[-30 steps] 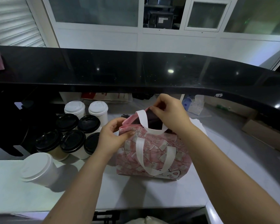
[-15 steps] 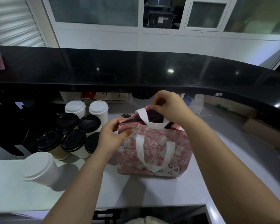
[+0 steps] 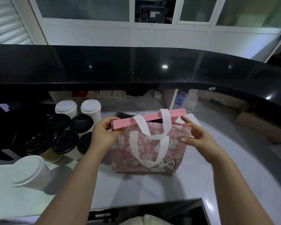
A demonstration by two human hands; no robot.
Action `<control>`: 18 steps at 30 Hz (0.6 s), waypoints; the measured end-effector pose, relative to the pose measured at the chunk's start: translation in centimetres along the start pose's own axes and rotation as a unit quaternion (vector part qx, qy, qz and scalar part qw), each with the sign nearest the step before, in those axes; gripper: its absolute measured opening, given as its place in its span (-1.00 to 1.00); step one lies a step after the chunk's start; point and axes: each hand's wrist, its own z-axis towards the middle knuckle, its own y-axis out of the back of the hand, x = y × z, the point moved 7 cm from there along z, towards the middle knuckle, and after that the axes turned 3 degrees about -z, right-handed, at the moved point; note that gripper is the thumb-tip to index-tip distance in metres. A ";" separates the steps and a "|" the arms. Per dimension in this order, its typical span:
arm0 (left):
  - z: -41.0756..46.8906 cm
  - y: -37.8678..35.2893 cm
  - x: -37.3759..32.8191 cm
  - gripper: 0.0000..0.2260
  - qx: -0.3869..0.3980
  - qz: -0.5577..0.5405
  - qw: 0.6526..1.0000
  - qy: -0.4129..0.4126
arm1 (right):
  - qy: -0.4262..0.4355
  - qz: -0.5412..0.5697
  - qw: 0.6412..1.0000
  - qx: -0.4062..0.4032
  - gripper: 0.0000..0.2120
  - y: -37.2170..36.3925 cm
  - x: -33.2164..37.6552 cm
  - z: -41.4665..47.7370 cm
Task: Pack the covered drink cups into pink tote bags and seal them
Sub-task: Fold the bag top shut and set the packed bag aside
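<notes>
A pink tote bag (image 3: 175,153) with white handles and a cat print stands upright on the white counter (image 3: 136,189). Its plain pink top flap (image 3: 128,123) is stretched out flat along the mouth. My left hand (image 3: 102,133) pinches the left end of that flap. My right hand (image 3: 196,135) is at the bag's right top corner, fingers loosely spread against it; whether it grips the fabric is unclear. What is inside the bag is hidden. Covered cups stand to the left: several with black lids (image 3: 65,142) and two with white lids (image 3: 91,108).
One white-lidded cup (image 3: 29,172) stands nearer, at the front left. A raised black bar counter (image 3: 136,67) runs across behind the work surface. Black straws (image 3: 122,114) lie behind the bag. Cardboard boxes (image 3: 258,127) sit at the right.
Both hands have moved apart from the bag's mouth to its two top corners. The pink flap, bunched before, is now pulled out flat, and the dark lid seen inside is covered.
</notes>
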 end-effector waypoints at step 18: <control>-0.5 0.4 -0.9 -0.65 -0.031 -0.055 0.998 -0.015 | 0.071 0.130 0.953 -0.263 -0.72 -2.8 -0.1 1.9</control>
